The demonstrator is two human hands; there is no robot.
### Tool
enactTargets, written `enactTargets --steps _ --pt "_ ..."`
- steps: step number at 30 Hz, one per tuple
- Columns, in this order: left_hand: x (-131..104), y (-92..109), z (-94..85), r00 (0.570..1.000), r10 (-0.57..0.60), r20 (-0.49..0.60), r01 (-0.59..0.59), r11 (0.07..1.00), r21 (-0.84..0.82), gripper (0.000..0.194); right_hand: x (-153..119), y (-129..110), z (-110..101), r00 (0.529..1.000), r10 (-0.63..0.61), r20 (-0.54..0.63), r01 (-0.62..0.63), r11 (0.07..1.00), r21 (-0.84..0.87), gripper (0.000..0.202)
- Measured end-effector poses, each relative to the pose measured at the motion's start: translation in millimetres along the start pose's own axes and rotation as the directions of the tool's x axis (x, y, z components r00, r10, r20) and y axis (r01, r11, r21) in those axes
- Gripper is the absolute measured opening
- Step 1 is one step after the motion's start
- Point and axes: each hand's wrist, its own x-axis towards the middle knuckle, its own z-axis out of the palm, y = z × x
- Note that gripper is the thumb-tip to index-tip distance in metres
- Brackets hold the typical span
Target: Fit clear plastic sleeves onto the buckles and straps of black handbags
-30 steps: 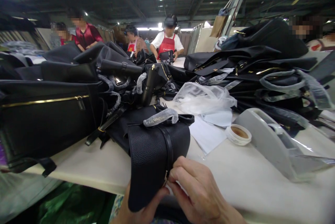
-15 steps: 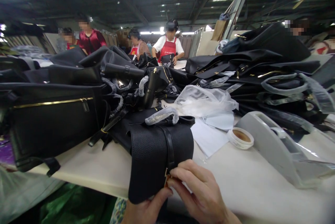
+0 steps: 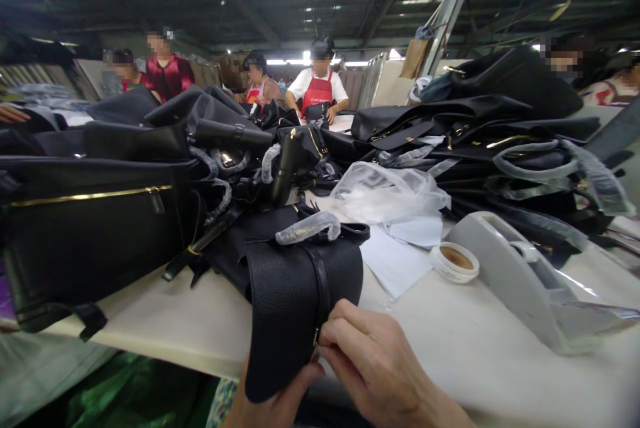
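A black leather bag [image 3: 283,295] lies at the table's front edge, its rounded flap hanging towards me. Down the flap runs a narrow strap [image 3: 321,275] with a small gold buckle [image 3: 316,337] near its lower end. My left hand [image 3: 280,401] grips the flap's lower part from beneath, thumb on the near side and the other fingers hidden. At the buckle, my right hand [image 3: 373,358] pinches with thumb and forefinger; the piece between the fingertips is mostly hidden, apparently the strap end. On top of the bag rests a plastic-wrapped handle [image 3: 307,228].
Black bags [image 3: 95,235] are heaped at the left, with another pile [image 3: 500,121] at the right. Right of my bag are white paper [image 3: 395,265], clear plastic [image 3: 393,191], a round tub [image 3: 455,263] and a grey tape dispenser [image 3: 520,281]. Several co-workers stand beyond.
The flap is tilted slightly further down towards me. My right fingers have shifted a little around the buckle, and the orange-brown bit seen beside it is now hidden. A co-worker's hand appears far left.
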Motion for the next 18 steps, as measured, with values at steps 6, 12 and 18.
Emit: enactTargets --steps 6,12,18 --pt "13 19 -4.3 0.999 0.017 -0.044 -0.021 0.996 -0.089 0.034 0 -3 6 0.993 -0.109 -0.050 0.098 0.979 -0.177 0.026" --pt "7 18 -3.1 0.987 -0.163 -0.003 0.160 0.970 -0.184 0.028 -3 -1 12 0.980 -0.148 -0.131 0.118 0.970 -0.211 0.018" --pt "5 33 -17.0 0.858 -0.386 0.339 0.501 0.774 -0.388 0.036 -11 5 12 0.974 -0.188 -0.126 0.163 0.970 -0.182 0.017"
